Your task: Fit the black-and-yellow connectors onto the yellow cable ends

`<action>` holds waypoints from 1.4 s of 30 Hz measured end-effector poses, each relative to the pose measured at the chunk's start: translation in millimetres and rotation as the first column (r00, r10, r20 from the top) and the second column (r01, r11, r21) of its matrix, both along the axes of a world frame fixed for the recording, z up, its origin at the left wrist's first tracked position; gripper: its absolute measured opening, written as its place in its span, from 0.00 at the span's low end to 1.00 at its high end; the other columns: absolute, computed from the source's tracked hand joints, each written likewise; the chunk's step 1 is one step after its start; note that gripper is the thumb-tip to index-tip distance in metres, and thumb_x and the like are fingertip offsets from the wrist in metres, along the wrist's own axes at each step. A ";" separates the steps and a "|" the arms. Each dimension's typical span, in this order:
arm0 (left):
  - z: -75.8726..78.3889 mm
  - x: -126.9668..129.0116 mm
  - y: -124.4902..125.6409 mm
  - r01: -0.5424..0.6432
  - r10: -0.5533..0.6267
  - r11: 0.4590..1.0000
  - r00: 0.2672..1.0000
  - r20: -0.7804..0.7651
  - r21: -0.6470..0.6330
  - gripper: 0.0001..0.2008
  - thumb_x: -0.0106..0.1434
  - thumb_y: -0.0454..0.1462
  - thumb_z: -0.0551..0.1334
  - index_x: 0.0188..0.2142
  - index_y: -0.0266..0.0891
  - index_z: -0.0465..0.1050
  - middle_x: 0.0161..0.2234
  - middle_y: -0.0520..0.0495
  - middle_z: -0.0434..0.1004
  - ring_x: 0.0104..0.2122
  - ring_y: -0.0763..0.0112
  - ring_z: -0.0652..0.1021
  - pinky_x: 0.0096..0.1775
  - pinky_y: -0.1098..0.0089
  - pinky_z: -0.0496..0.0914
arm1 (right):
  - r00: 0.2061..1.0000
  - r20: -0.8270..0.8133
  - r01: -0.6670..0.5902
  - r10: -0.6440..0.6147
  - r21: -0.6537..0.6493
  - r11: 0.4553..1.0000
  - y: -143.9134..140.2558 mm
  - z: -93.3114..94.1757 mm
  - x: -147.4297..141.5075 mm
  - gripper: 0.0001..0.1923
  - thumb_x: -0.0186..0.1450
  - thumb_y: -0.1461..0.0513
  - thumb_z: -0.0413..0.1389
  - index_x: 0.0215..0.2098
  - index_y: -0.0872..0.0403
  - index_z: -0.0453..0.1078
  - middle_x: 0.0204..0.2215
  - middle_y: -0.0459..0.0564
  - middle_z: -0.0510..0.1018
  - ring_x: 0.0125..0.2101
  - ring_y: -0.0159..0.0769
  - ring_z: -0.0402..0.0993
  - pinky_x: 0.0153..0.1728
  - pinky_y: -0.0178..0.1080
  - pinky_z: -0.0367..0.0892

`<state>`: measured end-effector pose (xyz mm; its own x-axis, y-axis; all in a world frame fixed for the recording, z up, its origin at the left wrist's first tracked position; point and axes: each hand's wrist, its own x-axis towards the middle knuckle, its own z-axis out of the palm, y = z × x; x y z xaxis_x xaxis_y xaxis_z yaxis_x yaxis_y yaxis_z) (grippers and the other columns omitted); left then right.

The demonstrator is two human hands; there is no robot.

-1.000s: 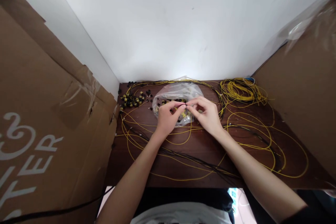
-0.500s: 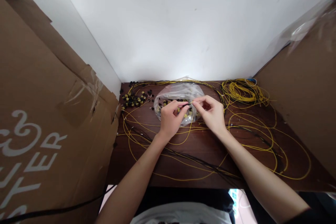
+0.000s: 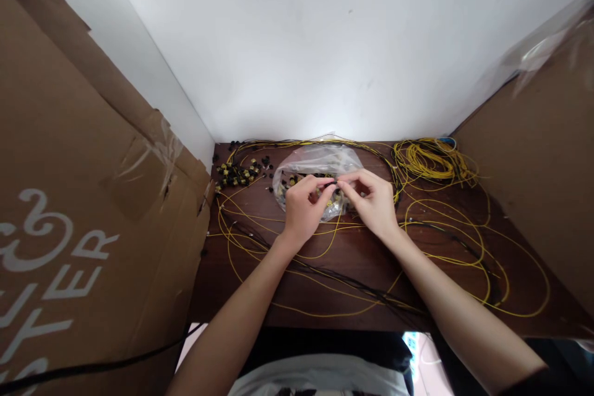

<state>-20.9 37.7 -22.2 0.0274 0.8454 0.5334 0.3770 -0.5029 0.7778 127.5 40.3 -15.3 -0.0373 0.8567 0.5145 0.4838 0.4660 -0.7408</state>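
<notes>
My left hand and my right hand meet fingertip to fingertip over a clear plastic bag of small yellow and black parts. Between the fingers of both hands is a small dark connector piece, pinched from either side. A thin yellow cable loops on the dark wooden table just under my hands. What the piece joins to is hidden by my fingers.
A pile of loose black and yellow connectors lies at the back left. A coil of yellow cable sits at the back right. Long yellow and black wires sprawl over the table. Cardboard walls stand on both sides.
My hands have drawn slightly closer together and shifted a little right over the bag, still pinching the small piece; the view has drifted slightly.
</notes>
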 end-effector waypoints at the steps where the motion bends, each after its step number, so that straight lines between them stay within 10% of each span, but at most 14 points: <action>1: 0.1 0.0 -0.2 -0.003 0.003 1.000 1.000 -0.003 0.009 0.06 0.60 0.36 0.61 0.36 0.38 0.76 0.26 0.50 0.72 0.22 0.77 0.67 0.25 0.73 0.63 | 1.000 -0.008 0.022 -0.022 -0.016 1.000 0.9 -1.2 0.9 0.07 0.61 0.59 0.56 0.32 0.54 0.74 0.26 0.47 0.76 0.22 0.30 0.66 0.25 0.35 0.62; 42: 1.6 -5.9 3.7 0.010 -0.013 0.999 0.996 -0.086 -0.037 0.06 0.60 0.33 0.60 0.35 0.40 0.76 0.30 0.50 0.73 0.24 0.77 0.69 0.29 0.72 0.66 | 0.999 0.029 0.020 -0.018 -0.075 0.997 3.2 -2.7 1.8 0.08 0.60 0.60 0.56 0.33 0.55 0.75 0.30 0.49 0.79 0.21 0.29 0.67 0.23 0.34 0.62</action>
<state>-26.8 41.4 -20.7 0.0814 0.8638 0.4973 0.4380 -0.4792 0.7606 129.3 43.5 -18.0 -0.0347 0.8936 0.4475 0.5136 0.4001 -0.7591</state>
